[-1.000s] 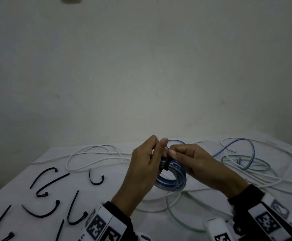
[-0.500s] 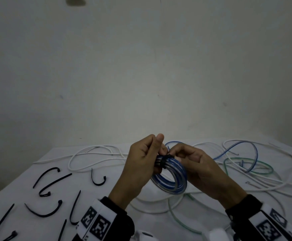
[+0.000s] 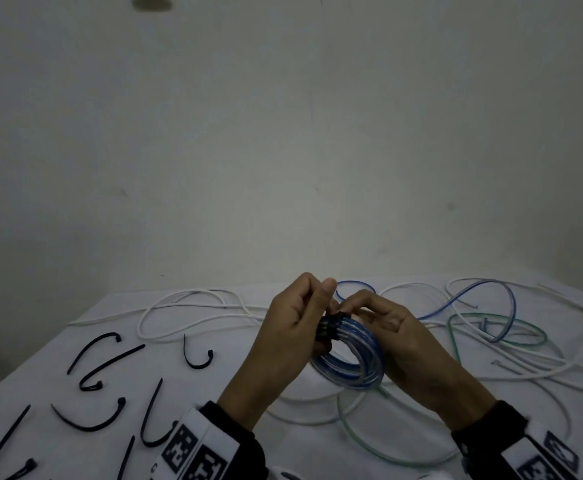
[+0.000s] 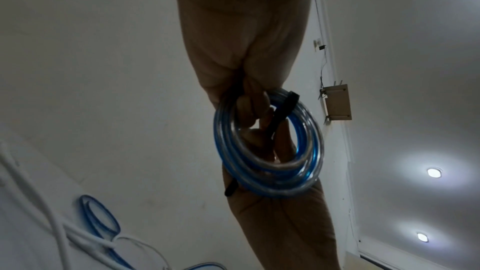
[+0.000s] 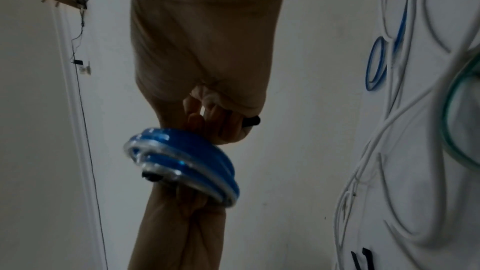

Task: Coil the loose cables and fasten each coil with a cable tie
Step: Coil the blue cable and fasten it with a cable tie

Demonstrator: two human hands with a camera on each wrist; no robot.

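A coil of blue and clear cable (image 3: 352, 367) hangs above the white table between both hands. A black cable tie (image 3: 330, 329) wraps across its strands at the upper left. My left hand (image 3: 314, 313) curls round the coil at the tie, thumb raised. My right hand (image 3: 352, 308) pinches the tie at the coil's top. In the left wrist view the tie (image 4: 281, 114) runs through the coil (image 4: 306, 176), fingers around it. The right wrist view shows the coil (image 5: 197, 161) edge-on, with a black tie end (image 5: 253, 121) sticking out of a fist.
Several loose black cable ties (image 3: 103, 362) lie at the left of the table (image 3: 58, 341). White cables (image 3: 193, 306) sprawl behind and to the right. A green cable (image 3: 498, 327) and a loose blue cable (image 3: 473, 296) lie at the right. A wall stands close behind.
The hands have stayed together and turned the coil slightly. The black tie now shows as a band across the strands, and the left thumb has lifted.
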